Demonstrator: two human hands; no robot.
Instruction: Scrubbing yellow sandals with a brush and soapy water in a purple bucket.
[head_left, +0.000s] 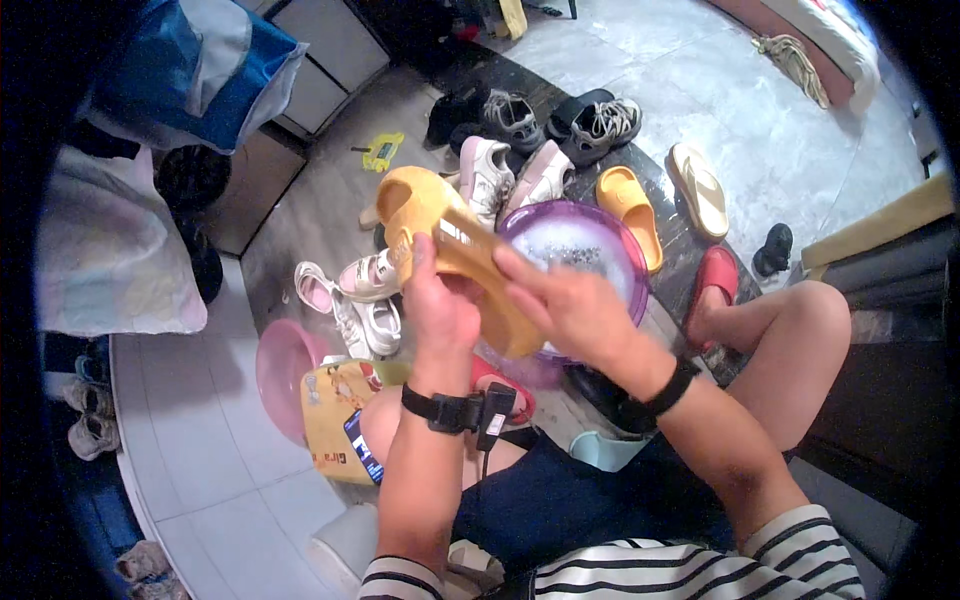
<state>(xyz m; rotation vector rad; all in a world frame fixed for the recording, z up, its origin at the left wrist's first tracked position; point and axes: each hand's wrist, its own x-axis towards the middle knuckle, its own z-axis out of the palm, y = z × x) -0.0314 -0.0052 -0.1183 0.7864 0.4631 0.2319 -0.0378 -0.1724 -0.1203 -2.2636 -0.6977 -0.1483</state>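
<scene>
My left hand (442, 311) grips an orange-yellow plastic slide slipper (420, 199), held tilted in the air with its thumb on the strap side. My right hand (577, 307) is closed on a brown scrubbing brush (469, 236), blurred and lying against the slipper; its far edge looks pale. Below and beyond the right hand is a purple plastic basin (643, 277) of foamy water (570, 251), partly hidden by the hand and slipper. A matching yellow slipper (634, 210) rests on the floor just right of the basin.
White-and-pink sneakers (487, 176) and dark sneakers (600, 127) stand beyond the basin. More white shoes (360, 322), a pink basin (281, 375) and a yellow printed container (330, 420) are at left. A cream flip-flop (699, 187) lies right. Fabric-draped shelving (120, 247) borders the left.
</scene>
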